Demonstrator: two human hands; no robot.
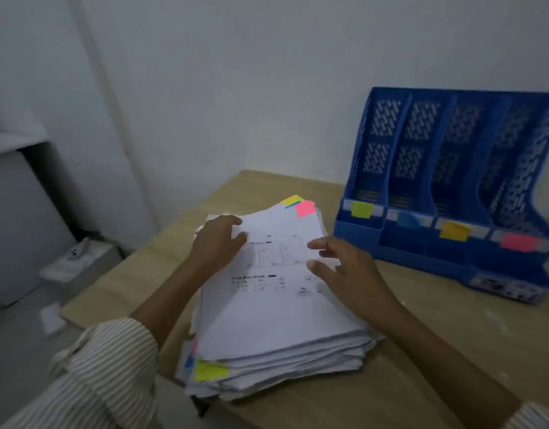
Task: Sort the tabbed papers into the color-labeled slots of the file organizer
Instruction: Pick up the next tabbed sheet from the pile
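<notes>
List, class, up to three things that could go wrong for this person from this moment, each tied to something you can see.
1. The paper stack is ragged and overhangs the table edge near the sleeve; lifting the top sheet could tip papers off.
2. The left hand may pinch several sheets, misfiling hidden tabs.
3. The pink tab belongs in the organizer's far-right pink-labelled slot; dim light could confuse the similar yellow labels.

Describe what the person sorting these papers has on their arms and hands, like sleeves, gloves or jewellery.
Both hands are bare: no gloves, rings or watch show on the left hand or the right hand. The left sleeve is a light fabric with thin dark stripes, pushed up so the forearm is uncovered. A bit of the right sleeve, in the same striped cloth, shows at the lower right corner.
</notes>
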